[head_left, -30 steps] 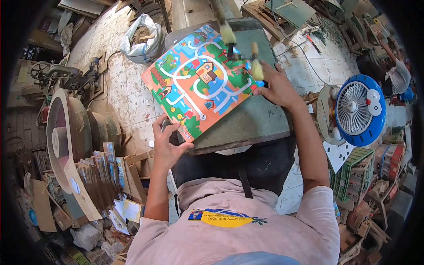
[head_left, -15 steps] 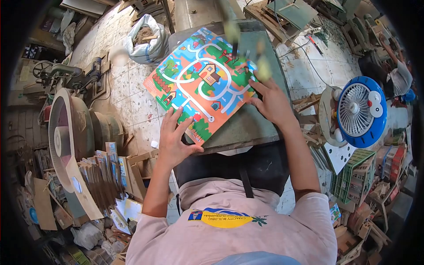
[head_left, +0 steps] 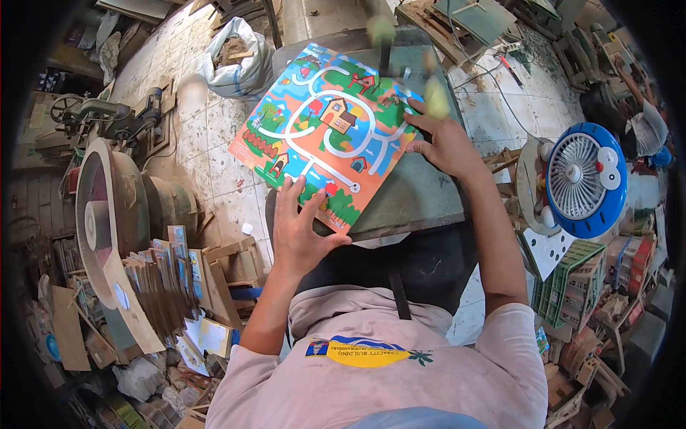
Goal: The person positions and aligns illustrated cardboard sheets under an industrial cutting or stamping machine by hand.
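A colorful printed maze board (head_left: 357, 154) with white winding tracks, a house and trees lies flat on the dark green work table (head_left: 429, 196). My left hand (head_left: 306, 227) rests on its near corner, fingers spread over the print and the thumb along the edge. At the right corner is my right hand (head_left: 444, 146), with forefinger and thumb apart against the board's edge. Just past the far edge stands a thin black upright part (head_left: 385, 60), partly behind a blurred yellowish spot.
A white sack (head_left: 237, 61) of scraps stands beyond the table. On the left are a large round machine wheel (head_left: 96, 222) and a row of upright boards (head_left: 161, 282). To the right, a blue fan (head_left: 586, 179) stands above a green crate (head_left: 568, 282).
The board has turned slightly counterclockwise, its near corner shifting right and its far corner left. My left hand has moved right with it; my right hand has shifted slightly.
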The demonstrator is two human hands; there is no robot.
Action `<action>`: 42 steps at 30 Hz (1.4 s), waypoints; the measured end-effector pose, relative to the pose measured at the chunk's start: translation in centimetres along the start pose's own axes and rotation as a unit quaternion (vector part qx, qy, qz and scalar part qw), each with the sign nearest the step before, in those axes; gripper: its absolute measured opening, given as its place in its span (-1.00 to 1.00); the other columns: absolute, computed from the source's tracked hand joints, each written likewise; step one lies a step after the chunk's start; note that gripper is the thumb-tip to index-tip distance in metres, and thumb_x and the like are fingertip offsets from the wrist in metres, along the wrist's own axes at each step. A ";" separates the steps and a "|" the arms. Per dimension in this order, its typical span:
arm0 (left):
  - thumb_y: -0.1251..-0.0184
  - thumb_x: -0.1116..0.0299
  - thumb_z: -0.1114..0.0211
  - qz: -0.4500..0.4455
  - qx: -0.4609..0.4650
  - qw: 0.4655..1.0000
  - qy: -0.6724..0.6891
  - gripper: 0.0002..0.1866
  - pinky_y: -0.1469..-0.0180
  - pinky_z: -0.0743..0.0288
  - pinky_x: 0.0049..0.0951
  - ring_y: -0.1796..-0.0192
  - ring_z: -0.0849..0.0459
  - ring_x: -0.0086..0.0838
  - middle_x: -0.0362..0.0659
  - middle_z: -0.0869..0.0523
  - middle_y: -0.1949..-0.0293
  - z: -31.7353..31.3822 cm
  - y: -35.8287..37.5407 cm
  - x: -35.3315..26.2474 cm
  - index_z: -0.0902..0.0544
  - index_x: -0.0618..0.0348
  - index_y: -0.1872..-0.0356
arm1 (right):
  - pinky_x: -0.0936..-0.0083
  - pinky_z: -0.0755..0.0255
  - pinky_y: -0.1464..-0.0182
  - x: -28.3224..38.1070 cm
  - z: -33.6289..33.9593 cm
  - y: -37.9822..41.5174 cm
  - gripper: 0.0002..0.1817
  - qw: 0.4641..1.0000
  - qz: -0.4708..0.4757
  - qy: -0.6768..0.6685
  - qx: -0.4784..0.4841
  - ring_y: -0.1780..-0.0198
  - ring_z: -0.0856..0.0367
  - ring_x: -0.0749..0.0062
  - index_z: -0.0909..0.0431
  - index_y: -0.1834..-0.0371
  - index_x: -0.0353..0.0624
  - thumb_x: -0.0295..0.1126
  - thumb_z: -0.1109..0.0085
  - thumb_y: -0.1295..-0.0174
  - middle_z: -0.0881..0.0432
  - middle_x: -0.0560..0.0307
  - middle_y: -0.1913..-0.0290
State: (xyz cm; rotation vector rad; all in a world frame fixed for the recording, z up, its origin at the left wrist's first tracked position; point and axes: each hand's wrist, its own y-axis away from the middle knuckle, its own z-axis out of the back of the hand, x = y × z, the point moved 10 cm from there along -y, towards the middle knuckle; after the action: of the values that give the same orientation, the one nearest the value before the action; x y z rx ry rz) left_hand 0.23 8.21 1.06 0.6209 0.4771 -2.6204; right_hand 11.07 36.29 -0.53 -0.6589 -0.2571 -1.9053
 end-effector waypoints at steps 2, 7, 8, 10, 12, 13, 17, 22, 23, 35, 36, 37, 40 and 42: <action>0.47 -0.06 -0.87 0.008 0.003 1.000 0.002 0.08 -0.56 -0.36 0.20 -0.62 -0.32 0.31 0.18 -0.46 -0.53 -0.2 0.2 -0.5 -0.70 0.08 -0.31 | -0.02 -0.42 -0.54 0.4 0.6 -0.3 -0.26 1.000 0.011 0.005 -0.004 -0.68 -0.24 -0.28 -0.66 -0.40 0.00 0.09 -0.45 -0.17 -0.52 -0.08 -0.54; 0.27 -0.29 -0.76 -0.002 -0.030 0.999 -0.025 0.05 -0.55 -0.30 0.27 -0.56 -0.39 0.32 0.22 -0.51 -0.40 -0.4 0.4 -1.6 -0.66 0.11 -0.30 | -0.03 -0.34 -0.60 -0.5 0.3 -1.2 -0.26 0.999 0.044 -0.026 0.015 -0.69 -0.22 -0.27 -0.65 -0.42 0.01 0.08 -0.47 -0.16 -0.49 -0.08 -0.57; 0.27 -0.29 -0.76 -0.001 -0.030 0.999 -0.025 0.05 -0.55 -0.30 0.27 -0.56 -0.39 0.32 0.22 -0.51 -0.40 -0.6 0.5 -1.7 -0.66 0.11 -0.30 | -0.03 -0.34 -0.60 -1.0 0.0 -1.3 -0.26 0.999 0.045 -0.026 0.016 -0.69 -0.22 -0.27 -0.65 -0.42 0.01 0.08 -0.47 -0.16 -0.49 -0.08 -0.57; 0.18 -0.40 -0.68 0.011 -0.032 0.999 -0.024 0.05 -0.55 -0.28 0.31 -0.56 -0.37 0.33 0.23 -0.49 -0.41 -1.0 0.6 -1.6 -0.65 0.11 -0.31 | 0.11 -0.51 -0.44 -0.2 0.8 -1.4 -0.25 0.992 0.102 0.057 -0.038 -0.50 -0.56 -0.04 -0.65 -0.40 -0.12 -0.11 -0.62 -0.12 -0.51 0.00 -0.59; 0.18 -0.39 -0.69 0.012 -0.036 0.999 -0.028 0.05 -0.55 -0.27 0.33 -0.56 -0.37 0.33 0.24 -0.48 -0.41 -1.2 0.6 -2.0 -0.65 0.11 -0.32 | 0.12 -0.52 -0.44 -0.6 0.8 -1.8 -0.27 0.995 0.091 0.027 -0.013 -0.49 -0.57 -0.02 -0.65 -0.39 -0.13 -0.12 -0.62 -0.12 -0.50 0.02 -0.60; 0.17 -0.38 -0.69 0.012 -0.040 0.999 -0.033 0.05 -0.54 -0.26 0.36 -0.56 -0.36 0.33 0.24 -0.48 -0.41 -1.2 0.6 -2.2 -0.64 0.11 -0.32 | 0.14 -0.53 -0.44 -0.6 0.6 -2.0 -0.28 0.997 0.079 -0.003 0.010 -0.49 -0.58 0.00 -0.66 -0.37 -0.13 -0.14 -0.62 -0.12 -0.50 0.03 -0.60; 0.19 -0.35 -0.72 0.018 -0.043 0.998 -0.039 0.04 -0.55 -0.25 0.29 -0.56 -0.34 0.32 0.24 -0.44 -0.42 -1.4 0.5 -3.2 -0.64 0.12 -0.30 | 0.14 -0.51 -0.46 -1.4 0.5 -2.6 -0.29 0.997 0.017 -0.056 0.052 -0.49 -0.57 0.00 -0.65 -0.37 -0.12 -0.15 -0.62 -0.12 -0.51 0.03 -0.59; 0.13 -0.36 -0.70 0.036 -0.040 0.997 -0.048 0.02 -0.57 -0.19 0.32 -0.55 -0.33 0.31 0.24 -0.43 -0.41 -1.9 0.5 -3.5 -0.64 0.16 -0.28 | 0.11 -0.50 -0.48 -0.6 1.1 -3.0 -0.31 0.989 0.146 0.034 -0.022 -0.54 -0.52 -0.03 -0.64 -0.38 -0.09 -0.14 -0.61 -0.16 -0.51 0.01 -0.59; 0.13 -0.36 -0.70 0.037 -0.041 0.997 -0.048 0.02 -0.57 -0.19 0.32 -0.55 -0.33 0.31 0.24 -0.43 -0.41 -2.0 0.5 -3.5 -0.64 0.16 -0.28 | 0.11 -0.50 -0.47 -0.5 1.2 -3.0 -0.31 0.988 0.147 0.034 -0.020 -0.54 -0.52 -0.03 -0.64 -0.38 -0.09 -0.14 -0.61 -0.16 -0.51 0.01 -0.59; 0.13 -0.28 -0.74 0.066 -0.046 0.995 -0.054 0.04 -0.55 -0.15 0.39 -0.56 -0.32 0.24 0.19 -0.40 -0.42 -3.0 0.3 -5.2 -0.59 0.20 -0.32 | 0.09 -0.35 -0.59 -2.7 0.5 -4.5 -0.28 0.996 0.085 -0.004 0.031 -0.66 -0.35 -0.03 -0.63 -0.45 0.00 -0.06 -0.57 -0.22 -0.43 -0.04 -0.63; 0.13 -0.24 -0.76 0.072 -0.043 0.995 -0.053 0.03 -0.54 -0.15 0.39 -0.57 -0.32 0.22 0.19 -0.39 -0.43 -3.1 0.3 -5.3 -0.59 0.20 -0.32 | 0.08 -0.36 -0.58 -2.8 0.4 -4.7 -0.28 0.996 0.081 -0.003 0.038 -0.64 -0.38 -0.04 -0.63 -0.46 0.00 -0.05 -0.57 -0.23 -0.43 -0.04 -0.63; 0.13 -0.21 -0.78 0.078 -0.040 0.995 -0.052 0.02 -0.54 -0.15 0.39 -0.57 -0.33 0.21 0.18 -0.39 -0.43 -3.1 0.3 -5.2 -0.58 0.20 -0.33 | 0.07 -0.38 -0.56 -2.8 0.3 -4.8 -0.29 0.996 0.077 -0.002 0.045 -0.62 -0.40 -0.06 -0.63 -0.46 0.01 -0.05 -0.56 -0.23 -0.43 -0.05 -0.63; 0.19 -0.05 -0.83 0.079 -0.036 0.996 -0.034 0.01 -0.54 -0.15 0.41 -0.60 -0.29 0.18 0.16 -0.37 -0.44 -3.0 0.2 -5.0 -0.58 0.18 -0.33 | 0.06 -0.41 -0.52 -1.9 0.5 -4.9 -0.27 0.993 0.097 0.041 0.058 -0.54 -0.48 -0.10 -0.62 -0.46 0.01 -0.03 -0.56 -0.21 -0.47 -0.05 -0.59; 0.21 0.01 -0.84 0.071 -0.032 0.997 -0.028 0.00 -0.55 -0.15 0.39 -0.58 -0.32 0.18 0.16 -0.38 -0.43 -2.6 0.0 -4.7 -0.58 0.19 -0.33 | 0.06 -0.44 -0.50 -1.8 0.8 -4.5 -0.26 0.993 0.096 0.039 0.049 -0.50 -0.52 -0.11 -0.62 -0.46 0.01 -0.02 -0.56 -0.21 -0.49 -0.04 -0.58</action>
State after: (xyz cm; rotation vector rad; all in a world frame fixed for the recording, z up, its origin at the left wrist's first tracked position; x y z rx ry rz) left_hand 4.98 10.66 1.18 0.5398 0.4789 -2.4711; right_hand 7.83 39.98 -0.39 -0.5240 -0.2280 -1.7181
